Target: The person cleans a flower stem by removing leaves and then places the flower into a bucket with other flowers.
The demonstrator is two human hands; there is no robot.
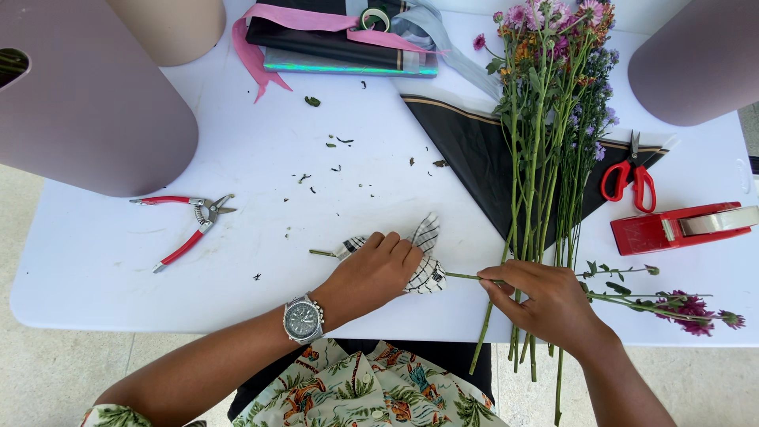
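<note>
one red tape dispenser (678, 228) beside right hand (545, 300)

Bare table (261, 229) lies between the red pruners (186, 225) and flower stems (538, 182); vases crowd both far corners.

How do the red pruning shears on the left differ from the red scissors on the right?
The pruning shears lie alone on bare table left of both hands, with long slim red grips and jaws parted. The scissors rest on the black wrapping paper beside the flower stems, with loop handles and blades shut. Both have red handles and lie untouched.
</note>
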